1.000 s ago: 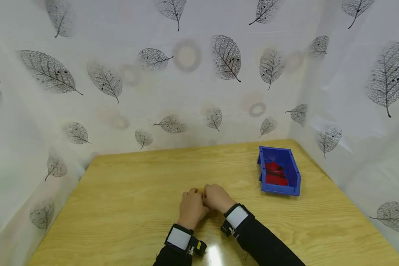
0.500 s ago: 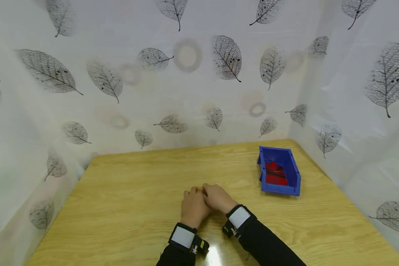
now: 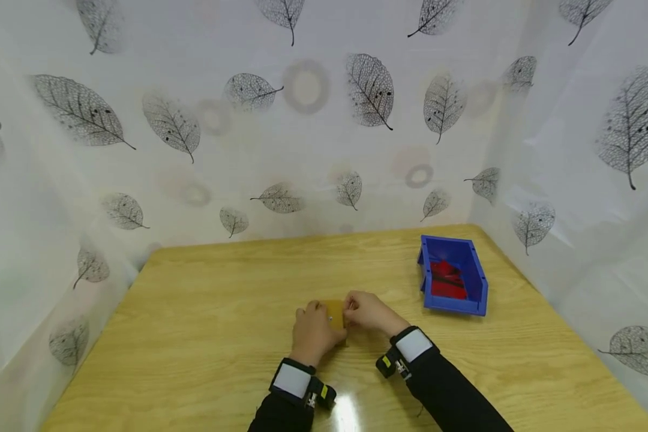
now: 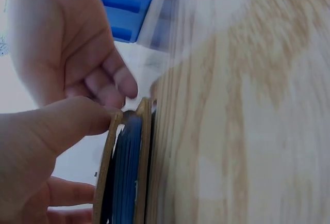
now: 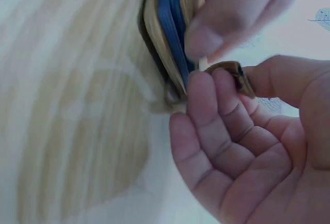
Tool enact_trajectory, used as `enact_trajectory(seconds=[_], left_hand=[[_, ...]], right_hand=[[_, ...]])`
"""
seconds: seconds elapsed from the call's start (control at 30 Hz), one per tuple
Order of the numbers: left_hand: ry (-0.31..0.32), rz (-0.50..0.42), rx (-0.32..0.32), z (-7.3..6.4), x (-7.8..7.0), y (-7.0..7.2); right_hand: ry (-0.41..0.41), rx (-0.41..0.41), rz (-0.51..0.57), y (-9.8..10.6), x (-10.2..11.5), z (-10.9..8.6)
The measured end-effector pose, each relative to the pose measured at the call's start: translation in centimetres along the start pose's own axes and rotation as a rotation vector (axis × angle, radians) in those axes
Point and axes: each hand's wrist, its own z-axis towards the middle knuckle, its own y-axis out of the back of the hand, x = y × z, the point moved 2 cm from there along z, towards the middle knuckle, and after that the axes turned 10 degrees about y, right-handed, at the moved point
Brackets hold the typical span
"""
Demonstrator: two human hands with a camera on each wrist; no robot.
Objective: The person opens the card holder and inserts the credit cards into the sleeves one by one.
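Observation:
A small tan card holder (image 3: 335, 313) with a metal snap stud on its cover lies on the table. Its edge shows blue sleeves (image 4: 126, 167) between two tan covers in the left wrist view. My left hand (image 3: 310, 333) holds it from the left, the thumb pressing on the top cover. At its right edge my right hand (image 3: 369, 312) pinches a short tan strap (image 5: 232, 69) between thumb and index finger. The strap is bent up off the cover, while the other right fingers lie loosely curled beside the edge. My left hand hides part of the cover.
A blue plastic bin (image 3: 455, 307) with red items (image 3: 447, 282) inside stands at the back right of the wooden table (image 3: 221, 300). A white curtain (image 3: 313, 150) printed with leaves hangs behind and at both sides.
The right hand has moved to the right, away from the left hand, bringing the strap off the cover. The tan cover and its stud, hidden before, now show between the hands.

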Motion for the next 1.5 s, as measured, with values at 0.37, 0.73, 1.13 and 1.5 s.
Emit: enact_trajectory(seconds=[0.37,0.73,1.13,1.5], left_hand=[[0.022,-0.041,0.036,0.6,0.5,0.2],[0.063,-0.385,0.250,2.7,2.1,1.8],[0.233,-0.568,0.175,3.5,8.3,5.7],[0.237,-0.220,0.018,2.7,10.6,4.7]], right_hand=[[-0.048,0.041,-0.302,1.5,-1.9,0.1],[-0.008,0.028,-0.424,1.3,-1.9,1.2],[-0.089,0.096,-0.264,2.1,-2.8,1.9],[-0.132,0.117,-0.158,2.3,-3.4,1.9]])
